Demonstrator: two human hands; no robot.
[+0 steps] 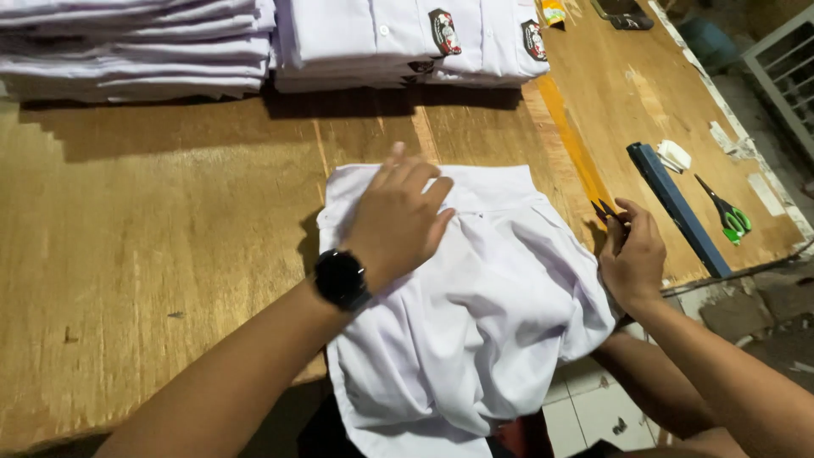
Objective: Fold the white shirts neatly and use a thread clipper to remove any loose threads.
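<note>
A worker's left hand (398,222) presses flat on a white shirt (475,314) spread over the wooden table (153,254), while the right hand (632,254), just right of it, pinches small snips (606,209) whose points could nick loose cloth bunched close alongside.

Two red-black chest badges (444,31) – folded shirts (407,38), table's far edge

Two hands (398,216) (632,254), one loose shirt (475,314), two shirt stacks (136,42) (407,42), one green scissors (729,216)
</note>
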